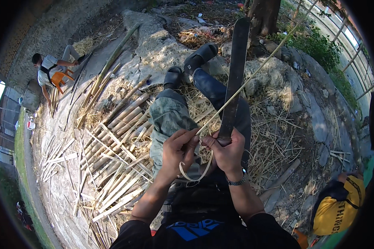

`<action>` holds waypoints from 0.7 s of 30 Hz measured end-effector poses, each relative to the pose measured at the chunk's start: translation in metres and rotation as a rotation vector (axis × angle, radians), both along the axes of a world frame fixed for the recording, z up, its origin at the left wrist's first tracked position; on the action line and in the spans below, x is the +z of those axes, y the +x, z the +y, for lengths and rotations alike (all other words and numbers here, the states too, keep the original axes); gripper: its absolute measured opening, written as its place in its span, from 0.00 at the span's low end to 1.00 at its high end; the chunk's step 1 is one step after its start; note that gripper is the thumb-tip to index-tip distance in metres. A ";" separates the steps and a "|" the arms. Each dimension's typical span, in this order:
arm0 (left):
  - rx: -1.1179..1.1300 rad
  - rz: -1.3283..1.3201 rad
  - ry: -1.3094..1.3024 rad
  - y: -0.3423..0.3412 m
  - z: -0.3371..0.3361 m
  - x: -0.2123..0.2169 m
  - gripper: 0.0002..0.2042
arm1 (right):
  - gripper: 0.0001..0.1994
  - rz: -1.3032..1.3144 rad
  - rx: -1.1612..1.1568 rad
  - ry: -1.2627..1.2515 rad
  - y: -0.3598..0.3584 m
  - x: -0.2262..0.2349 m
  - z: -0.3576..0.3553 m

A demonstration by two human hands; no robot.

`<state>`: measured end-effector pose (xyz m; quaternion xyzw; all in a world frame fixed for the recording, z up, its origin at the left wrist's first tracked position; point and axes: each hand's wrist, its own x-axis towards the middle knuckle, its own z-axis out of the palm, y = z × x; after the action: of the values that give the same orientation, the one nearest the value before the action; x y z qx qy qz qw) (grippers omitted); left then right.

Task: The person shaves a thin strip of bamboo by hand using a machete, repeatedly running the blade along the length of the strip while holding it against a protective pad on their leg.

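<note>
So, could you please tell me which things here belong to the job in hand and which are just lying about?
Job in hand, apparently:
long knife in the right hand
thin strip in the left hand
cut poles, perhaps stock

Just lying about, seemingly:
yellow bag
large rock

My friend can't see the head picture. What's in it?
A person's left hand pinches a thin pale strip; the right hand holds a long dark knife. Cut poles lie on the ground at left, and another person sits beyond.
</note>
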<state>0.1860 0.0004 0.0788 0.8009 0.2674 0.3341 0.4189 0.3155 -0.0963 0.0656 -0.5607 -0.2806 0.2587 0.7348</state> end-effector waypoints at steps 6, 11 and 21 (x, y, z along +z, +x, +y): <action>0.269 -0.431 -0.219 -0.013 0.038 -0.002 0.11 | 0.13 0.185 0.159 -0.035 0.001 0.002 -0.022; 0.666 -0.851 -0.019 -0.098 0.136 0.073 0.13 | 0.10 -0.027 -0.043 -0.350 0.052 -0.031 -0.087; 0.219 -1.183 0.163 -0.189 0.103 0.129 0.15 | 0.25 -0.304 -0.532 -0.238 0.136 -0.045 -0.149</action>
<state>-0.0028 0.1037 0.2082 0.4766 0.0435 0.7831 0.3972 0.4518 -0.2450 0.0203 -0.7285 -0.1985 0.0020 0.6557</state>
